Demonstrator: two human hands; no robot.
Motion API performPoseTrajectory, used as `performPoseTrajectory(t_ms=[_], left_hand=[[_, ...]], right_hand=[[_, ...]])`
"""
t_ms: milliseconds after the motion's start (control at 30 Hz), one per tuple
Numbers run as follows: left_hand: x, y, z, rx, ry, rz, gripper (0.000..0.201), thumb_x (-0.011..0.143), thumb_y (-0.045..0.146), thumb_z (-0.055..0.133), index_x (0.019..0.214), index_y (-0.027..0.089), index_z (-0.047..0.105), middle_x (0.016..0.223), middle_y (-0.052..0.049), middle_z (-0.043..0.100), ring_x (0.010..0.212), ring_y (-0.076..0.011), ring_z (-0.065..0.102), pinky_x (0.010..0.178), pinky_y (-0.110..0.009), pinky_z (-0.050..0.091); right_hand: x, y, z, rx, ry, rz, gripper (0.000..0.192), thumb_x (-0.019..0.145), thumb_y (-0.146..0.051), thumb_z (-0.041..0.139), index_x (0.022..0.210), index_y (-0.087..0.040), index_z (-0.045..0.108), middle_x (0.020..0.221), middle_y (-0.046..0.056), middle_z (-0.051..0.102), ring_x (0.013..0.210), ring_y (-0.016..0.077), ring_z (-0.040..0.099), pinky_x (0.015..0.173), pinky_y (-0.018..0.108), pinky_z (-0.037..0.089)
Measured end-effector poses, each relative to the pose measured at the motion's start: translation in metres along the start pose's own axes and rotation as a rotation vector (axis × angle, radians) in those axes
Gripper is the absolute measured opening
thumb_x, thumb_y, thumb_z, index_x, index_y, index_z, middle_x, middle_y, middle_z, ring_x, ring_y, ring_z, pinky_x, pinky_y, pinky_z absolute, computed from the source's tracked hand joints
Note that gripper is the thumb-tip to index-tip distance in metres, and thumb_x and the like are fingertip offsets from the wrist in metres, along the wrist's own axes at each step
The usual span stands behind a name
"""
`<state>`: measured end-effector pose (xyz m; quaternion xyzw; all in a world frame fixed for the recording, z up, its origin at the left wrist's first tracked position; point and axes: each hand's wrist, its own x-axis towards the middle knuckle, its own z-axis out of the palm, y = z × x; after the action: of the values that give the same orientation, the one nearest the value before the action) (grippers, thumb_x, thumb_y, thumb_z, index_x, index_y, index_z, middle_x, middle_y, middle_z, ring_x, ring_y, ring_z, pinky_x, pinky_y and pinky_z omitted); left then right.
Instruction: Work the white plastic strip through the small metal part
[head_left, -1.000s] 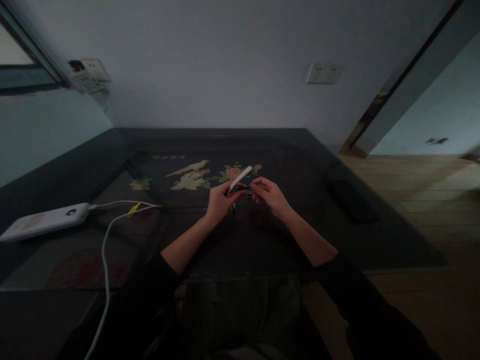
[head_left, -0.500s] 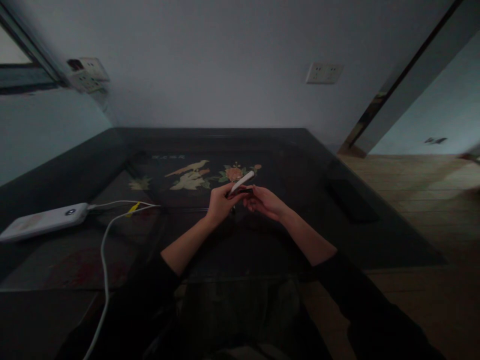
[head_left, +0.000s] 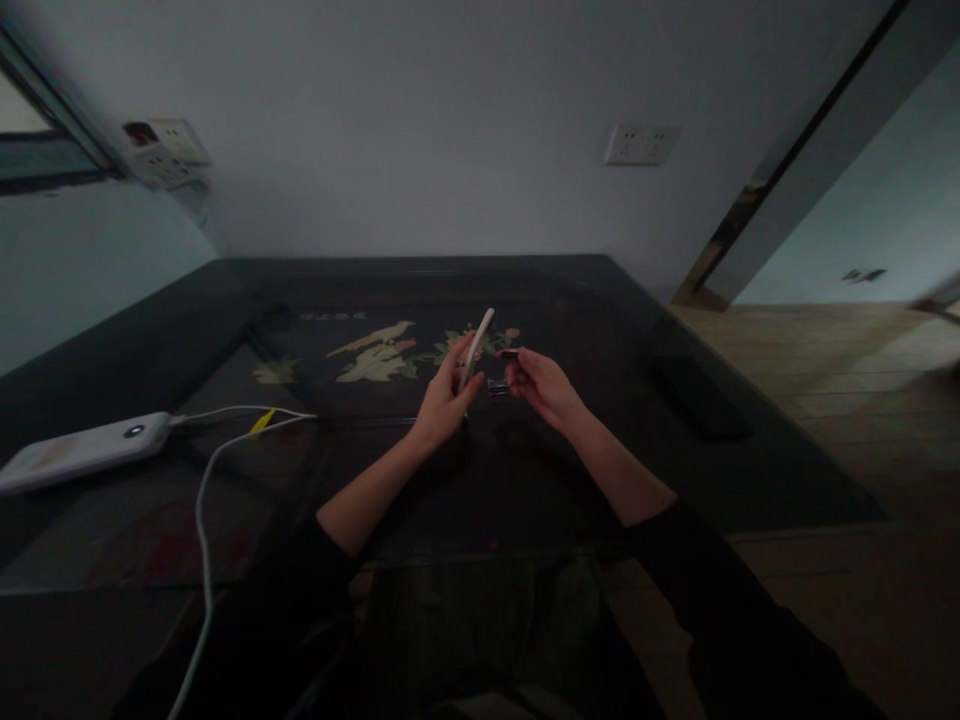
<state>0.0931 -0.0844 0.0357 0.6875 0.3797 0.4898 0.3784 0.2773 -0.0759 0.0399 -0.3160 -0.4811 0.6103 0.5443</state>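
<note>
My left hand (head_left: 444,400) is closed around a slim white stick-like object with a dark edge (head_left: 478,345), which stands tilted up and to the right. Its exact kind does not show in the dim light. A small dark piece (head_left: 510,353) is pinched between the thumb and fingers of my right hand (head_left: 546,388), a short way to the right of the white object. The two hands are apart. Just below, by the right fingertips, a small shiny clear-looking thing (head_left: 500,387) lies on the dark tabletop (head_left: 525,490).
A white power bank (head_left: 90,450) lies at the left, with a white cable (head_left: 204,520) carrying a yellow tag (head_left: 262,422). At the right lies a flat black object (head_left: 701,400). A bird-and-flower picture (head_left: 379,355) decorates the table. Behind, the wall bears a socket (head_left: 642,145).
My hands have separated. The right one has drawn away with the small dark piece, and the white object has turned more upright in my left hand. The shiny thing on the table now shows.
</note>
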Motion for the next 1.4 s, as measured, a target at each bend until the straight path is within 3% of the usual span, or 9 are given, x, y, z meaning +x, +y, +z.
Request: performPoseTrajectory(t_ms=[67,300,833,1400], left_hand=[[-0.001,-0.001,0.002,-0.081,-0.089,-0.042,0.068,0.093,0.025,0.055,0.155,0.023,0.026,0.061,0.006,0.037,0.052,-0.0087,0.032,0.050,-0.020,0.028],[-0.006,0.001,0.011,-0.193,-0.236,-0.189,0.068,0.094,0.029,0.052,0.156,0.023,0.024,0.064,0.005,0.042,0.049,-0.0071,0.036,0.044,-0.017,0.028],[-0.009,0.005,0.011,-0.203,-0.260,-0.193,0.071,0.094,0.030,0.052,0.157,0.026,0.019,0.064,0.006,0.046,0.048,-0.0062,0.039,0.044,-0.016,0.029],[-0.010,0.005,0.013,-0.195,-0.262,-0.183,0.068,0.094,0.033,0.053,0.156,0.023,0.026,0.060,0.007,0.035,0.047,-0.0068,0.031,0.043,-0.017,0.025]], right_hand=[[0.003,-0.003,-0.004,0.009,0.064,-0.050,0.047,0.073,-0.060,0.074,0.093,-0.017,0.068,0.063,-0.002,0.057,0.052,0.0083,0.049,0.048,0.022,0.038],[0.004,-0.003,-0.005,0.032,0.142,-0.109,0.048,0.068,-0.058,0.079,0.094,-0.019,0.069,0.066,-0.002,0.058,0.054,0.0080,0.048,0.049,0.022,0.038],[0.001,-0.006,-0.001,0.023,0.148,-0.128,0.046,0.067,-0.058,0.079,0.088,-0.019,0.067,0.065,-0.003,0.057,0.054,0.0071,0.048,0.049,0.021,0.039],[0.001,-0.007,0.001,-0.004,0.170,-0.160,0.046,0.067,-0.061,0.078,0.074,-0.019,0.060,0.063,-0.003,0.057,0.053,0.0072,0.048,0.049,0.021,0.039]])
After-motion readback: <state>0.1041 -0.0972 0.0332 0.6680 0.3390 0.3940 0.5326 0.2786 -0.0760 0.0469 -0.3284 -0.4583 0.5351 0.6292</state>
